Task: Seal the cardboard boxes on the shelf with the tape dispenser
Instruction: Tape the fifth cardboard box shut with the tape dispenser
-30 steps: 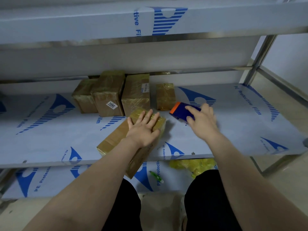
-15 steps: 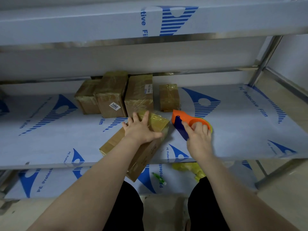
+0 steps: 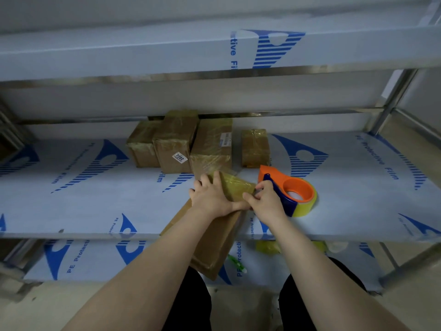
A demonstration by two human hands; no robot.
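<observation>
A long cardboard box lies slantwise on the middle shelf, its near end hanging over the front edge and its far end wrapped in yellowish tape. My left hand presses flat on that far end. My right hand grips the blue handle of the orange tape dispenser, which carries a yellow roll, right beside the box's corner. My right fingertips touch the tape at the box's edge. Several taped boxes stand in a row at the back of the shelf.
An upper shelf overhangs the workspace. On the lower shelf lie a yellow tape wad and a green and white item. Steel posts rise at the right. My dark-clad knees are at the bottom.
My right hand picked the dispenser up off the shelf and brought it left to the box's taped corner. My left hand stayed pressed on the box, fingers drawn closer together.
</observation>
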